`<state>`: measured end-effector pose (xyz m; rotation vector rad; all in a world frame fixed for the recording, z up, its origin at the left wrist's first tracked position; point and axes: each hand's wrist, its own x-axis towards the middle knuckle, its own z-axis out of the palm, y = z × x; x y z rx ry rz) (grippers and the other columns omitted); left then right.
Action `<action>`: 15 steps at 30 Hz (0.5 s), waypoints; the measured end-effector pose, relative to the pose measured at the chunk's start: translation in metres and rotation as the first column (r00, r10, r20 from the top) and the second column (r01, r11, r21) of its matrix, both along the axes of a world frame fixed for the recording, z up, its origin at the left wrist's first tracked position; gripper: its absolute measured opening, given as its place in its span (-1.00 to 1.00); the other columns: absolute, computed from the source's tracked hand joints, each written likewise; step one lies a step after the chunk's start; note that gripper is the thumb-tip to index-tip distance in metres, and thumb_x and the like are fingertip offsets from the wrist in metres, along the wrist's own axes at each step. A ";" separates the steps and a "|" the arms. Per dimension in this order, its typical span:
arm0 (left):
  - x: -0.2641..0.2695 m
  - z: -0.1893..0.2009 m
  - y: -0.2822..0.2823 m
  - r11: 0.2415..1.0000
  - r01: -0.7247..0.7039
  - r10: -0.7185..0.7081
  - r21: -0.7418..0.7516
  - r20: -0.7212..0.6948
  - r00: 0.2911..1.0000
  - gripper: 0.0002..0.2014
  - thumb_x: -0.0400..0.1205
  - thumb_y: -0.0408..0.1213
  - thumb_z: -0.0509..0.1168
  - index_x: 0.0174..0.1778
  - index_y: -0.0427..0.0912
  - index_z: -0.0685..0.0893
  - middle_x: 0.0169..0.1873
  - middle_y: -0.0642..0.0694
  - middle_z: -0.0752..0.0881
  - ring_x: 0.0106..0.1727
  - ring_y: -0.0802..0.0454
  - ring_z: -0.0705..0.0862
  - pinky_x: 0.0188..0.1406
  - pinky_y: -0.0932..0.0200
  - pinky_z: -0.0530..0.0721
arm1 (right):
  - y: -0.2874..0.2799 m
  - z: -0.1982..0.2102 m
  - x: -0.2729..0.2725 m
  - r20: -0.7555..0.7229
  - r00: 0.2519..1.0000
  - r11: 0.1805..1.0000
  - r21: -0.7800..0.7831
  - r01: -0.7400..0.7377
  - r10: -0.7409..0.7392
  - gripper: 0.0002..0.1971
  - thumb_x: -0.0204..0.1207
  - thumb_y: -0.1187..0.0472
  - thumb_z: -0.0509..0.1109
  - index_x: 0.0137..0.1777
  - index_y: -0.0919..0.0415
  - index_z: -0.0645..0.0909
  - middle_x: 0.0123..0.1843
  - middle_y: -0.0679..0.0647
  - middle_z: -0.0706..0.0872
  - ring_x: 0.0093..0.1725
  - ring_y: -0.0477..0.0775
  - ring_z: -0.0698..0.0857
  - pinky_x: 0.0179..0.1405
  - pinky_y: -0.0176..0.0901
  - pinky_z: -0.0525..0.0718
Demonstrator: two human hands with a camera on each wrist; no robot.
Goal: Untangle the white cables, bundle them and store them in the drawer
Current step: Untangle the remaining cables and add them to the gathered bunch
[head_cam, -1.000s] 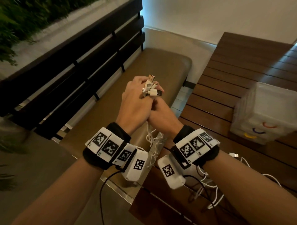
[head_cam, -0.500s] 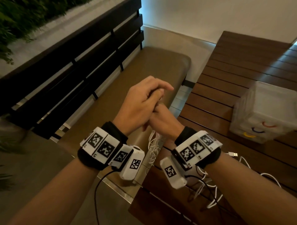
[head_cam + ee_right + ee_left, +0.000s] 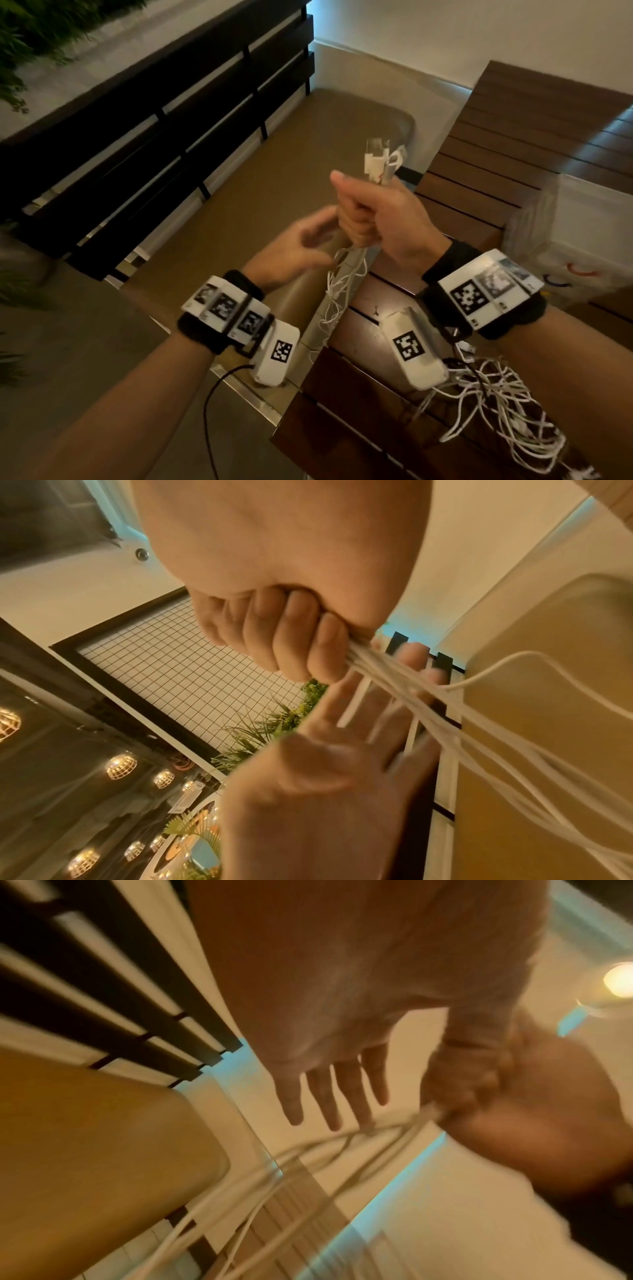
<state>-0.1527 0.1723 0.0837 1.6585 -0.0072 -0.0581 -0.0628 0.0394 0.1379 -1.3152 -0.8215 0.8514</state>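
The right hand [image 3: 380, 212] is fisted around a bunch of white cables [image 3: 346, 281], their plugs [image 3: 380, 161] sticking up above the thumb; the strands hang from the fist and trail back over the slatted wooden worktop [image 3: 496, 144] into a loose tangle under the right wrist; the left hand [image 3: 294, 253] is spread, fingers straight, just beside the hanging strands and, as far as the blur allows, gripping none; a translucent drawer box [image 3: 582, 236] stands on the worktop to the right; a padded bench [image 3: 257, 212] lies below the hands.
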 end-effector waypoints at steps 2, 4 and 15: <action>0.010 -0.011 -0.012 0.995 0.085 -0.084 0.046 -0.020 0.996 -0.67 0.53 -0.39 0.41 0.20 -0.08 0.62 0.12 0.06 0.70 0.16 0.20 0.69 0.19 0.17 0.64 | 0.000 0.012 0.004 0.006 1.000 0.999 0.018 -0.028 0.027 -0.48 0.70 0.12 0.16 -0.57 -0.01 0.28 -0.63 -0.14 0.23 -0.64 -0.02 0.12 -0.61 -0.17 0.08; 0.026 -0.026 -0.019 0.991 0.058 -0.060 0.122 0.018 0.998 -0.92 0.64 -0.31 0.34 0.01 -0.20 0.68 -0.19 0.14 0.68 -0.17 0.27 0.65 -0.10 0.32 0.59 | -0.002 0.024 0.008 0.035 0.999 1.000 0.024 -0.011 0.010 -0.48 0.71 0.14 0.17 -0.56 0.02 0.27 -0.63 -0.13 0.23 -0.65 -0.01 0.11 -0.61 -0.17 0.08; 0.032 -0.169 0.031 0.880 0.143 0.176 0.454 -0.589 0.789 -0.72 0.66 -0.18 0.35 0.21 -0.26 0.69 0.16 -0.22 0.71 0.19 -0.19 0.67 0.04 0.17 0.56 | -0.014 0.092 0.041 0.328 0.944 0.989 0.148 -0.019 -0.031 -0.45 0.74 0.34 0.14 -0.53 -0.05 0.34 -0.63 -0.24 0.29 -0.69 -0.10 0.20 -0.63 -0.31 0.20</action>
